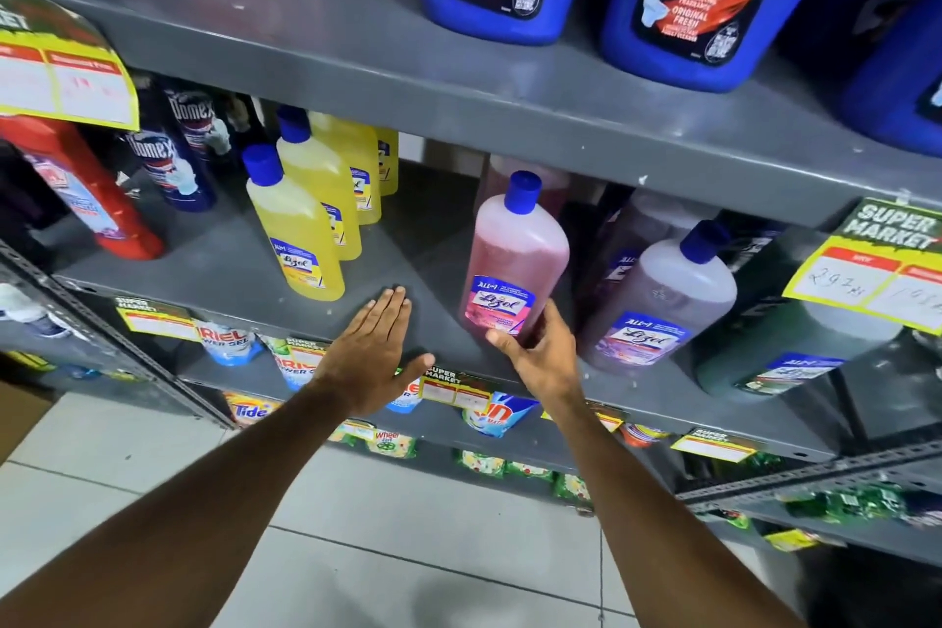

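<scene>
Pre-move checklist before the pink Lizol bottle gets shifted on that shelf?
1. Grip: right hand grips the pink bottle low down, thumb across the label. ok.
2. Closure: blue cap is on the pink bottle. ok.
3. Free hand: left hand is flat with straight fingers and holds nothing. ok.
4. Landing space: bare shelf shows between the yellow bottle and the pink bottle. ok.
5. Base contact: the pink bottle's bottom edge is hidden by the right hand. cannot tell.
6. Neighbour clearance: purple bottle stands close on the other side; whether it touches is unclear. cannot tell.
</scene>
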Demonstrator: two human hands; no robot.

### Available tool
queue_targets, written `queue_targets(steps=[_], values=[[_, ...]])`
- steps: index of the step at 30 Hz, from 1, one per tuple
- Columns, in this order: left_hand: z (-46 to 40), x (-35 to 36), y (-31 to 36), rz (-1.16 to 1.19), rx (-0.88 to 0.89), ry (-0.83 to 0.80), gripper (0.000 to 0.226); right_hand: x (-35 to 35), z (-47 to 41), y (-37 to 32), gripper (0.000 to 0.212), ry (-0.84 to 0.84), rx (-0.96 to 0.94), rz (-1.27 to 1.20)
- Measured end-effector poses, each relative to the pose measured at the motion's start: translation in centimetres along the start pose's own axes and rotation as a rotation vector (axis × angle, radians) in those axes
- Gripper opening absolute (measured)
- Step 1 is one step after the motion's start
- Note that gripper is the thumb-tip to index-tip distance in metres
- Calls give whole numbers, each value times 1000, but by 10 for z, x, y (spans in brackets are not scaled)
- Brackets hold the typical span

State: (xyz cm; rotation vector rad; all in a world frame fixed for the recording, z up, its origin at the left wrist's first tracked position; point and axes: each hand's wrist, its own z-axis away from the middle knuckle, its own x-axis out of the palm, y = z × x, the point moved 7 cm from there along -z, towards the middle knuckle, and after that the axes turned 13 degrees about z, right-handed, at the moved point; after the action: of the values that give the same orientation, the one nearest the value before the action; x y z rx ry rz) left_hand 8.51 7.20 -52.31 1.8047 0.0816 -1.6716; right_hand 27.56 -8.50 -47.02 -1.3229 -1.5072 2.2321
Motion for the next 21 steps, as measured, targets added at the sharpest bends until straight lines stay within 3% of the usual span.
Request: queue_targets(steps=[21], values=[[1,0,3,6,-4,-19,110,5,-8,7,66,-61,-68,-31]])
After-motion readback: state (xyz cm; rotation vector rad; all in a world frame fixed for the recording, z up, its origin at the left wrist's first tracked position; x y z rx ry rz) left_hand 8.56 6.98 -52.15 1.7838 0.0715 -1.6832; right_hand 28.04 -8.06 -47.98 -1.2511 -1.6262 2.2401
